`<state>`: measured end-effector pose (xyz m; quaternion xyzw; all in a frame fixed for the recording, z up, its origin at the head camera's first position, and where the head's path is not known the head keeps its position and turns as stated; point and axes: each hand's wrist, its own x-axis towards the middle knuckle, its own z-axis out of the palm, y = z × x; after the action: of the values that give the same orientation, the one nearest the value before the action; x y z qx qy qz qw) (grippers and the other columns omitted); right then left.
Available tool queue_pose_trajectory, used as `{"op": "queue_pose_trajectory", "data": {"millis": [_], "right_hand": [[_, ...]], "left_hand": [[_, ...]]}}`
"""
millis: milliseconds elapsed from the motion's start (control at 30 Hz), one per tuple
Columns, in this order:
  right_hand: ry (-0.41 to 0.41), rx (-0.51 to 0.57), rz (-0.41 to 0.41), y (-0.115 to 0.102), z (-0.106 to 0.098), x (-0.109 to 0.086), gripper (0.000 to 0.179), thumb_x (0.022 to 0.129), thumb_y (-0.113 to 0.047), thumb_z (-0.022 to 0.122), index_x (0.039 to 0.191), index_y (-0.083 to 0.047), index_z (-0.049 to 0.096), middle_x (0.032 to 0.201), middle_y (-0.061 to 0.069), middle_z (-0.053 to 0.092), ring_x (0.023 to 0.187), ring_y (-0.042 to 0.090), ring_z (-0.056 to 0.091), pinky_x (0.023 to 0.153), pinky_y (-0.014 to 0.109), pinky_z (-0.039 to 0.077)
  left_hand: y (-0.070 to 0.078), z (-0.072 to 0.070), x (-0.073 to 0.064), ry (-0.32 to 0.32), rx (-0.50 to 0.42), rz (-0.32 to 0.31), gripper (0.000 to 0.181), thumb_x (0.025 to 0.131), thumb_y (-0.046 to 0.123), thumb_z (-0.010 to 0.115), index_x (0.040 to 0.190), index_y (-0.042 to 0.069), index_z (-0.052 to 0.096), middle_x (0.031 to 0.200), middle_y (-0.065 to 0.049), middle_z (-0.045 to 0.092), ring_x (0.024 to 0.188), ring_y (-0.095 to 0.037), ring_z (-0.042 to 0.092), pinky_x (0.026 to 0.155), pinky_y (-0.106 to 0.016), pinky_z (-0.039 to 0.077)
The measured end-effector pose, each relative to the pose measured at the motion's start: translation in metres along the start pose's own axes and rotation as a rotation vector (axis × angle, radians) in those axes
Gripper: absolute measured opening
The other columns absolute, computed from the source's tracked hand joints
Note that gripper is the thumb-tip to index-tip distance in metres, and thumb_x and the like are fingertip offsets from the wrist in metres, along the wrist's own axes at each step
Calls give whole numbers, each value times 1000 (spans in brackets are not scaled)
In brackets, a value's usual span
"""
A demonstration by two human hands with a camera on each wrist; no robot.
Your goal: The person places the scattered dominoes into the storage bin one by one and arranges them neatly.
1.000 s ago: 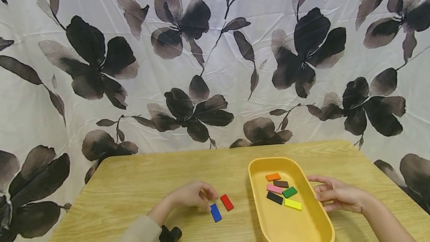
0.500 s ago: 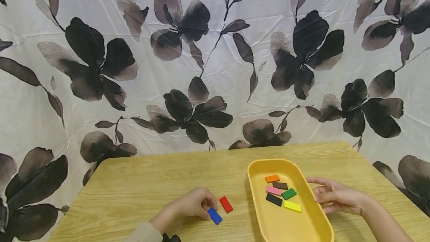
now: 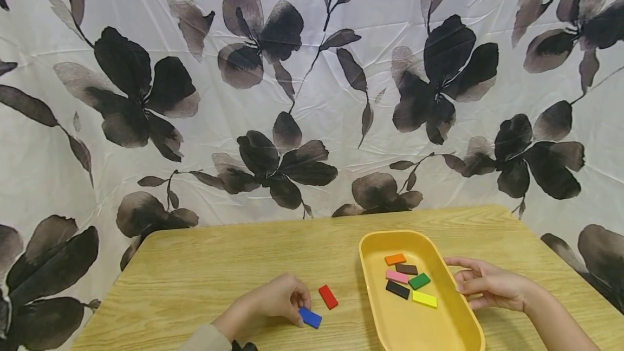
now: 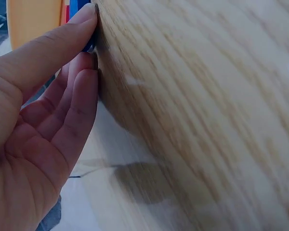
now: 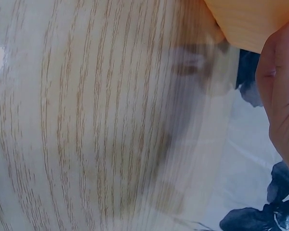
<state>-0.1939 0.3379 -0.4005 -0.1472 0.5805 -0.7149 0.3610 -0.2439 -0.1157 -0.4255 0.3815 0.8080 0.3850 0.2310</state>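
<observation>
My left hand [image 3: 279, 298] pinches the near-left end of a blue rectangular block [image 3: 310, 318] low over the table. In the left wrist view, the thumb [image 4: 58, 43] lies against the blue block [image 4: 79, 6], and the fingertips hide part of it. A red block [image 3: 328, 297] lies flat just beyond, apart from the hand. To the right stands a yellow oblong tray [image 3: 414, 326]. My right hand [image 3: 497, 286] touches the tray's right side with its fingertips and thumb at the rim. The right wrist view shows only part of that hand [image 5: 285, 91] beside the tray's outer wall [image 5: 253, 21].
Inside the tray lie orange [image 3: 395, 259], brown [image 3: 407, 269], pink [image 3: 397, 276], green [image 3: 419, 281], black [image 3: 397, 290] and yellow [image 3: 424, 299] blocks. The wooden table [image 3: 234, 253] ends at a floral cloth [image 3: 312, 91] behind.
My left hand has closed its fingertips on the blue block and turned it, so that it slants more sideways and sits slightly nearer me. The right hand and tray stay in place.
</observation>
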Motion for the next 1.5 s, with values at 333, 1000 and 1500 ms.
{"op": "queue_pose_trajectory", "data": {"millis": [333, 1000, 1500], "right_hand": [[12, -19, 3, -1, 1, 0, 58, 94, 4, 42, 143, 6, 10, 105, 9, 57, 93, 19, 62, 81, 38, 51], [19, -32, 18, -1, 1, 1, 60, 94, 4, 43, 142, 8, 7, 104, 9, 57, 90, 17, 62, 79, 37, 52], [24, -22, 49, -2, -2, 1, 57, 94, 3, 43, 143, 4, 14, 105, 10, 57, 90, 16, 62, 80, 37, 51]], "left_hand": [[12, -4, 2, -7, -19, 0, 19, 68, 1, 81, 80, 7, 67, 74, 7, 61, 62, -2, 55, 61, -19, 48], [84, -31, 41, 49, 101, 37, 16, 68, -1, 80, 77, 1, 67, 72, -1, 62, 67, -5, 53, 58, -19, 42], [127, -21, 83, 40, 154, 27, 14, 70, 3, 80, 78, 3, 68, 65, 4, 56, 62, -7, 47, 57, -17, 37]]}}
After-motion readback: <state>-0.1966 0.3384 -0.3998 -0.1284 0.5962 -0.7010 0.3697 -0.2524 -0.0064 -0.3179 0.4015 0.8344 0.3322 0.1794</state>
